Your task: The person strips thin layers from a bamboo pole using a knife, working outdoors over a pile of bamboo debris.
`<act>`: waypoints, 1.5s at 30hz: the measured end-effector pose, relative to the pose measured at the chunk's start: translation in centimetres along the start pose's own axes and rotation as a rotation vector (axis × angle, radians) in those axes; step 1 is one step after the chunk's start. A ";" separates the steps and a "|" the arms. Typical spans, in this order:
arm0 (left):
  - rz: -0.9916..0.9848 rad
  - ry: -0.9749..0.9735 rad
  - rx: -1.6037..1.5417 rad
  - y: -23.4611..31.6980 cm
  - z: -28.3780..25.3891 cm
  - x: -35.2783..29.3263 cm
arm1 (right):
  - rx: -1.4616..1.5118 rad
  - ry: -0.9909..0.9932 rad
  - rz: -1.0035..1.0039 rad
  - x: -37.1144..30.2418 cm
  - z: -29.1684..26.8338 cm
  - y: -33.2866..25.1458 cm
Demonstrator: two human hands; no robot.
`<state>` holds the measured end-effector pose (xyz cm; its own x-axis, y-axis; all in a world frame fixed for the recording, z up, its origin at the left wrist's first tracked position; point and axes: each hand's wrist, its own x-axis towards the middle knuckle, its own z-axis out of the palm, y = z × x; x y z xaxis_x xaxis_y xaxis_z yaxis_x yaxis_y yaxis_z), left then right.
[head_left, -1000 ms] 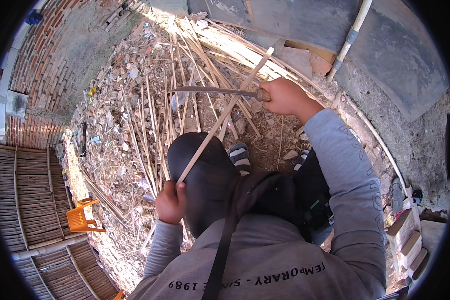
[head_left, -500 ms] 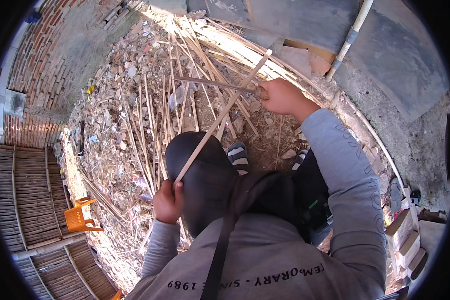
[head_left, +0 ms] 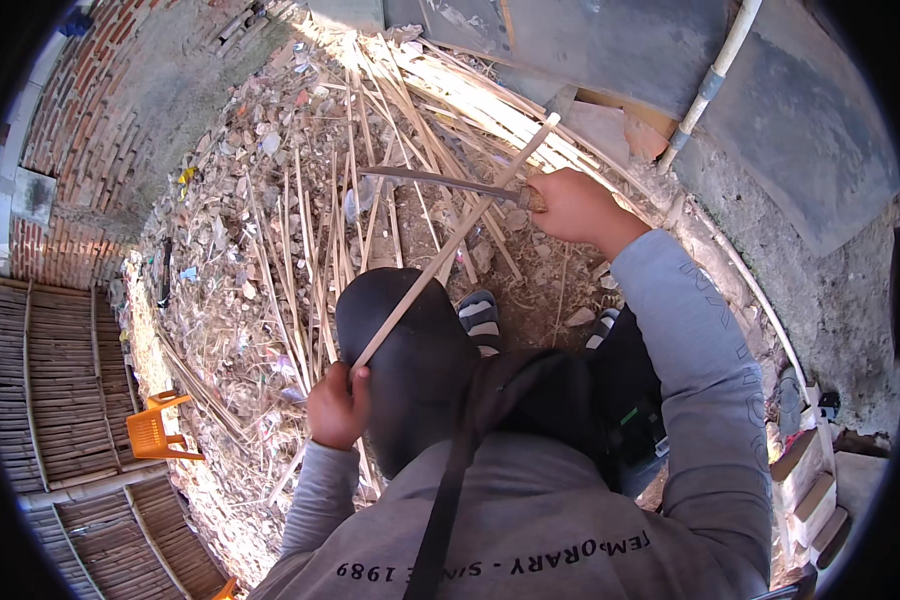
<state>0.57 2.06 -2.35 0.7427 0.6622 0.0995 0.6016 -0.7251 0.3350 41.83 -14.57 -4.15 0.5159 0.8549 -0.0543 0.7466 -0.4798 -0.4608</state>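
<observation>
A long pale bamboo strip (head_left: 425, 282) slants from lower left to upper right in front of me. My left hand (head_left: 338, 405) grips its near end, fingers closed around it. Up at the right, my right hand (head_left: 575, 207) is wrapped round the wooden handle of a long knife (head_left: 440, 180). The dark blade points left and crosses the strip near its far end, seeming to touch it. A dark cap (head_left: 395, 330) lies in view behind the strip's near half.
Many loose bamboo strips (head_left: 300, 240) lie on the littered ground, with a brighter pile (head_left: 470, 100) at the far side. An orange plastic chair (head_left: 150, 432) stands at left beside bamboo slat panels (head_left: 60, 370). A pole (head_left: 705, 90) leans at the far right near a grey wall.
The right hand and knife have shifted slightly right and down, the blade staying across the strip. The strip's far end has moved a little right and down. The left hand keeps its grip.
</observation>
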 end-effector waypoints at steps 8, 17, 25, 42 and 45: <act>-0.027 0.023 -0.093 0.0 -0.5 -0.3 | 0.075 0.133 0.118 0.8 -1.4 4.0; -0.248 0.241 0.308 -11.1 -2.4 3.4 | 0.288 0.323 0.345 -0.8 -4.0 10.3; -0.223 0.076 -0.015 -11.9 -3.2 7.0 | 0.264 0.125 0.409 0.2 -2.6 10.6; 0.124 -0.204 -0.208 7.6 4.0 31.1 | 0.268 -0.175 0.458 -0.3 -2.5 10.8; 0.003 -0.435 -0.111 7.2 13.0 35.1 | 0.288 -0.115 0.461 0.4 -3.2 9.4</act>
<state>34.84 17.64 -8.63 0.8132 0.5019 -0.2947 0.5818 -0.6867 0.4358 50.38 -19.38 -5.67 0.7010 0.5929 -0.3964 0.3008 -0.7498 -0.5894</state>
